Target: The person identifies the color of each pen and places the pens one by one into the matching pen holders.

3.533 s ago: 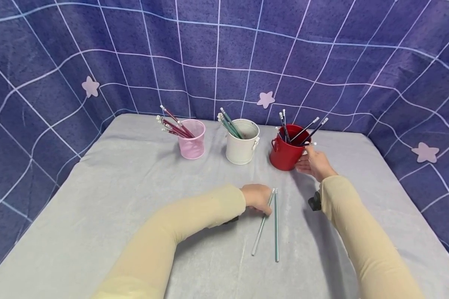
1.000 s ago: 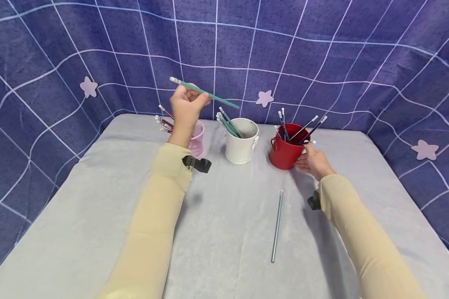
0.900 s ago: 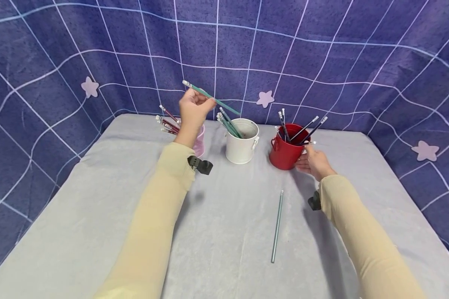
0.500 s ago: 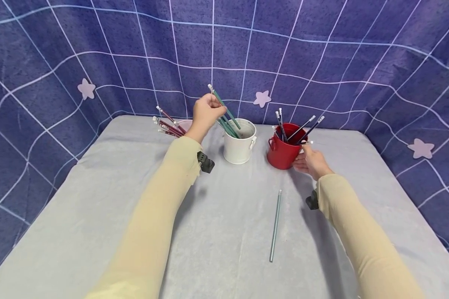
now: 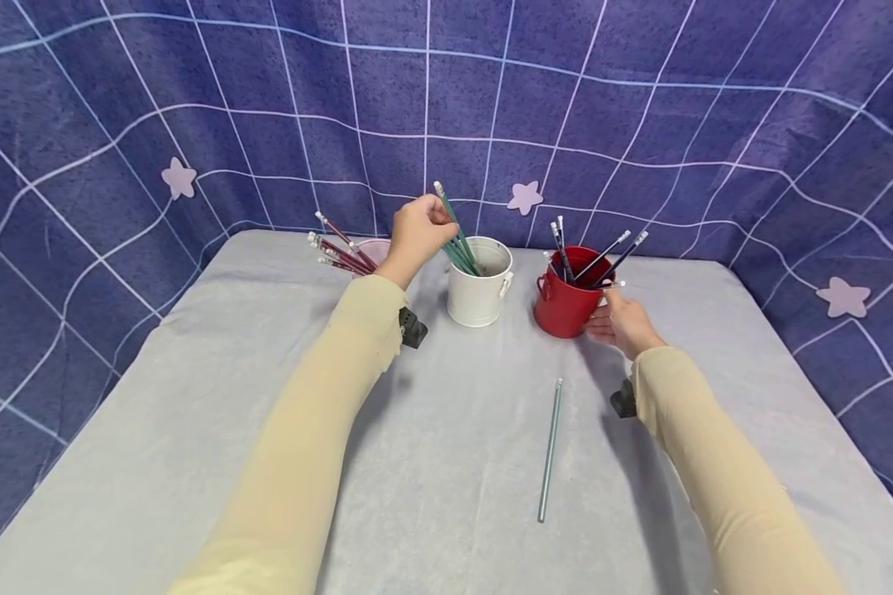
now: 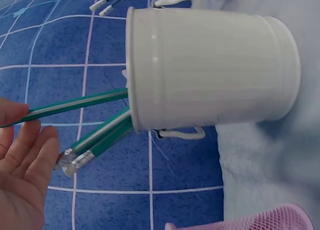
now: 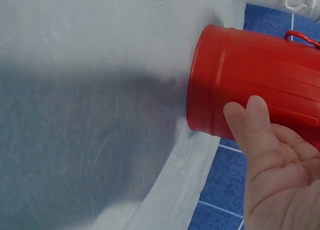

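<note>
In the head view, my left hand pinches a green pencil near its eraser end, above the white bucket. The pencil's lower end is inside that bucket, beside several green pencils, as the left wrist view also shows. My right hand is at the right side of the red bucket, fingers along its wall and thumb by the rim near a dark pencil's eraser end. Extended fingers overlap the red bucket in the right wrist view; the thumb's contact is hidden there. Several dark blue pencils stand in the red bucket.
A pink mesh cup with several dark red pencils stands left of the white bucket, partly behind my left hand. One green pencil lies on the grey cloth in front. A blue gridded curtain hangs behind.
My left hand picked up a green pencil from the cloth, raised it past the pink cup, then tilted it and lowered it into the white bucket. My right hand stayed by the red bucket.
</note>
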{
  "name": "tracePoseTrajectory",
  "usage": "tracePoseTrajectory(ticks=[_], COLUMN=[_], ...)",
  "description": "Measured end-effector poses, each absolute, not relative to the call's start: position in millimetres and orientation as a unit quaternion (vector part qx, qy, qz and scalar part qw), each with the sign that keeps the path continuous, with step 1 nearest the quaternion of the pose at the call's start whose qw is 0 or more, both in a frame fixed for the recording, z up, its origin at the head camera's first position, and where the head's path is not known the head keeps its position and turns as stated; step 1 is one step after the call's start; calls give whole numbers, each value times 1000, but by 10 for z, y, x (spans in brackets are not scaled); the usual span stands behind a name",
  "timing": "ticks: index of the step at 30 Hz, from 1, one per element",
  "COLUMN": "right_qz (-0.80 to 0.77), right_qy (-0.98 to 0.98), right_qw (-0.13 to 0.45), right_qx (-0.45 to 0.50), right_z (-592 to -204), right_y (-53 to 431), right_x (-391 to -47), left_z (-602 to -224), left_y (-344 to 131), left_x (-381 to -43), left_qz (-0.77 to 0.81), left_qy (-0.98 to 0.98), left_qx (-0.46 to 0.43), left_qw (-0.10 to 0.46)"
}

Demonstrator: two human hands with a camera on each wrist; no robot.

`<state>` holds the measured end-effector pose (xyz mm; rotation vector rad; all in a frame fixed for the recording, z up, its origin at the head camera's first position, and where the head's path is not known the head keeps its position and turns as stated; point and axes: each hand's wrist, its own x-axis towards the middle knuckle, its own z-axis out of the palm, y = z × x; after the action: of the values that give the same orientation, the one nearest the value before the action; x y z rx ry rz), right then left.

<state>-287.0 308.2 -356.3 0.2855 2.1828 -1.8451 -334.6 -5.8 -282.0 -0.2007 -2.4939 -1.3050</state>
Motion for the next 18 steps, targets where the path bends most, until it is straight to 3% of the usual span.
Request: tracePoseTrajectory(ticks=[18], right_qz=[-632], right_qy=[757], right_qw=[136], right_qx=[96], right_z=[-3566], right_y=[3090], right_x=[-2872], left_z=[-3125], left_y=[-84], left_x=[-3389], left_qz=[-470], left_qy=[-874], left_qx=[-50], left_qw=[111])
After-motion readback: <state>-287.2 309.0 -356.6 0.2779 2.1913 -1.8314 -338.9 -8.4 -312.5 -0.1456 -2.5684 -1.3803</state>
